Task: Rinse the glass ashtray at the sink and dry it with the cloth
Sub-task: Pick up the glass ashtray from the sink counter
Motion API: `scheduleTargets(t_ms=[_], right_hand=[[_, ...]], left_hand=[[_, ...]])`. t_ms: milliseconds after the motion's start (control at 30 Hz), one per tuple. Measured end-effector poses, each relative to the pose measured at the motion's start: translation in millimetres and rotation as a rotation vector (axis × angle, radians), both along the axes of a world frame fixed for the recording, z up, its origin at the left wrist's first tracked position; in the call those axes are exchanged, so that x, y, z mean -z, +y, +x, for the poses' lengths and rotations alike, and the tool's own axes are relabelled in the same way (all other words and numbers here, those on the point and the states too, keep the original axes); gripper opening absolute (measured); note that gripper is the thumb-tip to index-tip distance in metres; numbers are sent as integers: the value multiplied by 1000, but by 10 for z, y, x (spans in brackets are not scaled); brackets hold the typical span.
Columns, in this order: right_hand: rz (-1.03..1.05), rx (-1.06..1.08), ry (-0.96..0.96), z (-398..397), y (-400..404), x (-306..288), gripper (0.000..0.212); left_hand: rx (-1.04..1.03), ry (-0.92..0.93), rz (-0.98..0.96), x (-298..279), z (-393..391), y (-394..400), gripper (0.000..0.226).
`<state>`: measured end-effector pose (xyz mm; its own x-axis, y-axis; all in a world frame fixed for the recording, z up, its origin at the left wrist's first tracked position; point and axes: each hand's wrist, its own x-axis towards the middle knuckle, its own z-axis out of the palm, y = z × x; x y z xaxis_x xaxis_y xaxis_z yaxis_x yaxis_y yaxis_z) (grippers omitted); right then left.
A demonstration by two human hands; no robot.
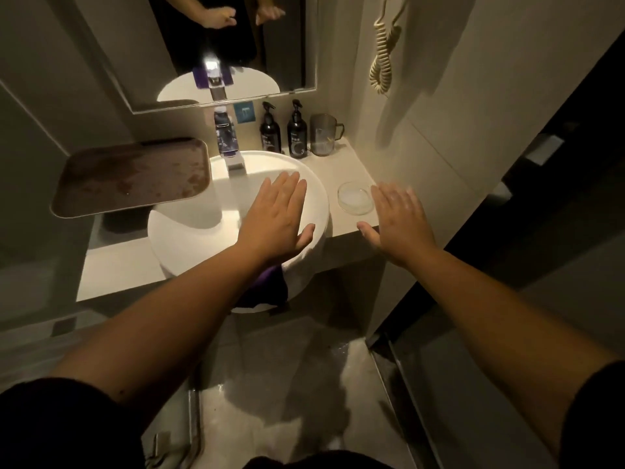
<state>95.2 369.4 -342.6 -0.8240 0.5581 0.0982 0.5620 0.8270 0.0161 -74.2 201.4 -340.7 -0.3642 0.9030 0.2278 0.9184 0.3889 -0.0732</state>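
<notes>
A round clear glass ashtray (355,198) lies on the beige counter just right of the white round sink (189,231). My right hand (400,220) hovers flat, fingers spread, right beside the ashtray and holds nothing. My left hand (275,216) is stretched flat over the sink's right rim, fingers apart and empty. A dark purple cloth (263,287) hangs at the sink's front edge, partly hidden under my left forearm. The tap (233,160) stands at the back of the basin.
A brown tray (132,176) rests on the counter left of the sink. Two dark pump bottles (284,132) and a glass mug (323,135) stand at the back right. A mirror (216,45) hangs above, a coiled cord (384,52) on the right wall.
</notes>
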Motion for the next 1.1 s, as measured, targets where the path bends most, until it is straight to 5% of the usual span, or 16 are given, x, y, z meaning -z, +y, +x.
scheduleTargets(t_ms=[333,733,833,1100], right_hand=[[-92,97,-27,-458,501,524,74],[-372,487,121,-968,964,1124,70],[-575,661,234,-1125,1138,1271,65],[-692,800,234,-1378,1415,1570,45]], left_hand=[[176,-107,-59,501,-650,949,73],[549,-277,-256,1000,-1439,2245,62],[474,-440,-328,1048,-1502,2578,43],[304,-332,-600,1353,-1567,3145,39]])
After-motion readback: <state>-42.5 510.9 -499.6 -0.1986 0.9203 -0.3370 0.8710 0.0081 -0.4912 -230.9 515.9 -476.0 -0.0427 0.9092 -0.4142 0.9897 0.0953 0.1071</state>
